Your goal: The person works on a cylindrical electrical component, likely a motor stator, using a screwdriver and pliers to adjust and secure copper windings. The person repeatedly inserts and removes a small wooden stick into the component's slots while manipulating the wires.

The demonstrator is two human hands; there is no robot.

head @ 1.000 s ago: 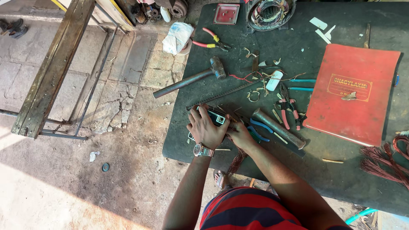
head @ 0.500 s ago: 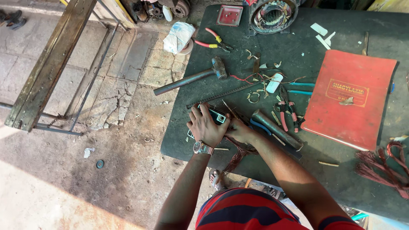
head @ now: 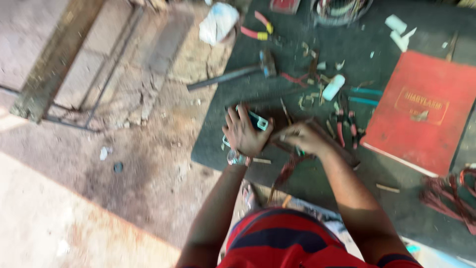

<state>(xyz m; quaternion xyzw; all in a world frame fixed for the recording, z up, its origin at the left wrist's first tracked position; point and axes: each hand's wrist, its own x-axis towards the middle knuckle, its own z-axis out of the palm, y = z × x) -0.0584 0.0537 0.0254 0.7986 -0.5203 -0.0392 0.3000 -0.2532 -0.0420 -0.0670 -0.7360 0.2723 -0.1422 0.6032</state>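
The view is motion-blurred. My left hand [head: 244,133] lies over a small teal and black device [head: 258,120] near the front left edge of a dark mat [head: 317,183], fingers spread around it. A wristwatch [head: 237,159] is on that wrist. My right hand [head: 302,138] is right beside it, fingers curled. A thin rod [head: 284,110] sticks up from between the two hands. What the right hand's fingers close on is too blurred to tell.
A hammer [head: 238,74] lies behind my hands, with red-handled pliers [head: 257,29] and a white bag [head: 218,22] farther back. A red book [head: 421,109] lies to the right, reddish wire [head: 448,198] near it. Small tools and scraps litter the mat. A metal frame [head: 54,69] stands on the floor to the left.
The camera has swung closer and the picture has blurred. Both hands stay together over the teal device at the same spot on the mat.
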